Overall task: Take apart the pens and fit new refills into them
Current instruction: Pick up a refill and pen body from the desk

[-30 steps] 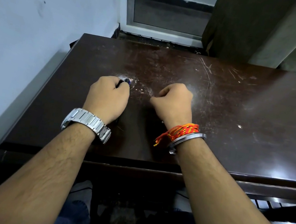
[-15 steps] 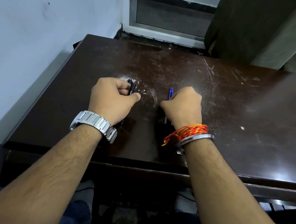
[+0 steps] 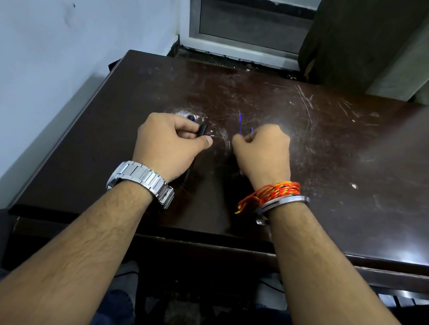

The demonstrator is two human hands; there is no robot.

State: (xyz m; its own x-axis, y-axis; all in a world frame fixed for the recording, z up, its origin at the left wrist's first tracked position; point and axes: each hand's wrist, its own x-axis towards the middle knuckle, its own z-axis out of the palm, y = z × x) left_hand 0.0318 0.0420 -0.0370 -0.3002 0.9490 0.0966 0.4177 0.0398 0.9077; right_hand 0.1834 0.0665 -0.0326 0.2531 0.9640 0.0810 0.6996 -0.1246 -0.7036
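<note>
My left hand [image 3: 167,145] is curled into a fist around dark pens [image 3: 201,130], whose black ends stick out past my fingers near the middle of the dark wooden table [image 3: 348,161]. A little to the right, my right hand [image 3: 264,153] is closed on thin blue refills [image 3: 240,122], whose tips poke out beyond my knuckles toward the far side. Both fists rest on the table, a short gap apart. My hands hide most of the pens and the refills.
A white wall runs along the left of the table. Behind the table are a metal-framed door and a dark curtain. The table's front edge lies just under my forearms, and a metal surface shows at bottom right.
Both hands slid slightly apart and loosened. The black pen ends now show beyond my left fingers and the blue refill tips stick out further from my right fist.
</note>
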